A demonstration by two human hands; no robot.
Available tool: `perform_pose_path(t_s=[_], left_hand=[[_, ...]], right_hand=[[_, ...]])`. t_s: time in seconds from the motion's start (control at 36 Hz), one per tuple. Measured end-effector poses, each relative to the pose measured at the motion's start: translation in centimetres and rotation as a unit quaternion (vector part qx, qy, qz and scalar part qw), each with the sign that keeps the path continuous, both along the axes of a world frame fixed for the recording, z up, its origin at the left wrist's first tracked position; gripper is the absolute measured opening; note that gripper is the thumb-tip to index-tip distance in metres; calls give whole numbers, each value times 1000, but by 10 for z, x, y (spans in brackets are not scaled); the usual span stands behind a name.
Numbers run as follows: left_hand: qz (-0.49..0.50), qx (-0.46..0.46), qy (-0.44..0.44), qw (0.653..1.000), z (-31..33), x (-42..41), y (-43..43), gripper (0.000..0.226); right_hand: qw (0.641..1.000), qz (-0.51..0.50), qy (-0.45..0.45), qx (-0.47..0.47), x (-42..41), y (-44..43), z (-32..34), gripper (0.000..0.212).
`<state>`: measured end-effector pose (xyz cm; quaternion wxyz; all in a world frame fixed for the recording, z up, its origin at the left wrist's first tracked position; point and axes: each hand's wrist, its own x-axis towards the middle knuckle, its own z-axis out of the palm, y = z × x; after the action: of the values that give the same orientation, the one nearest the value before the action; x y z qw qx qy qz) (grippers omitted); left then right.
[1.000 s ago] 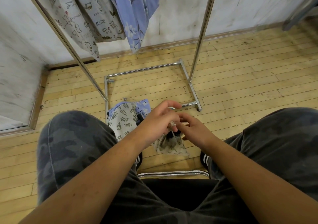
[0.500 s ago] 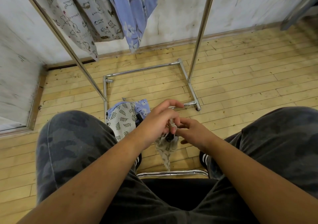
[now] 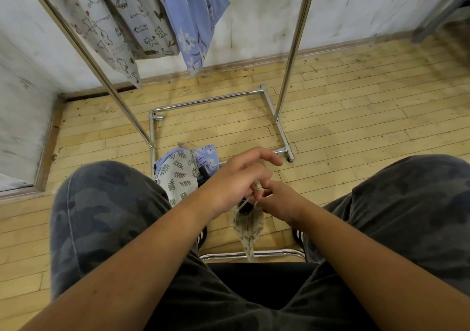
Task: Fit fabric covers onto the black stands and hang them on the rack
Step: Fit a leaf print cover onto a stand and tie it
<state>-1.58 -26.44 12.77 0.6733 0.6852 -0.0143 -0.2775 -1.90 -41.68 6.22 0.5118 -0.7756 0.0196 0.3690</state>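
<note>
We are partway through fitting, by the look of it: the leaf-print fabric cover (image 3: 249,231) is hanging between our knees with the black stand (image 3: 245,210) showing at its mouth. The next move is likely calling for closing the top and lifting it to the rack (image 3: 292,50), where hung covers (image 3: 119,25) are dangling. Our left hand (image 3: 236,180) is half curled with its forefinger stretched out, pinching the pale cord (image 3: 257,187) at the cover's top, and our right hand (image 3: 278,201) is curling its fingers onto that same cord.

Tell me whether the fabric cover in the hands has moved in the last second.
Yes: the fabric cover now hangs lower, its tip reaching the chrome seat bar.
</note>
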Motion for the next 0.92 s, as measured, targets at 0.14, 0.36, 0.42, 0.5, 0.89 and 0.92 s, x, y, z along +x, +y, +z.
perform_pose_path(t_s=[0.14, 0.36, 0.42, 0.5, 0.89, 0.92], left_hand=[[-39, 117, -77, 989, -3, 3, 8, 40], [-111, 308, -197, 924, -22, 3, 18, 68], [-87, 361, -242, 897, -33, 5, 21, 67], [-35, 408, -272, 871, -45, 9, 26, 42], [19, 394, -173, 902, -48, 9, 26, 21], [5, 404, -172, 898, -49, 8, 25, 23]], right_hand=[[1000, -17, -17, 10, 2, 1, -5, 19], [995, -47, -77, -53, 11, -6, -20, 16], [994, -38, -82, -60, 11, -5, -20, 16], [992, -40, -95, -68, 12, -2, -21, 16], [988, -9, -126, -86, 9, -2, -20, 15], [987, -2, -131, -94, 9, -2, -22, 15]])
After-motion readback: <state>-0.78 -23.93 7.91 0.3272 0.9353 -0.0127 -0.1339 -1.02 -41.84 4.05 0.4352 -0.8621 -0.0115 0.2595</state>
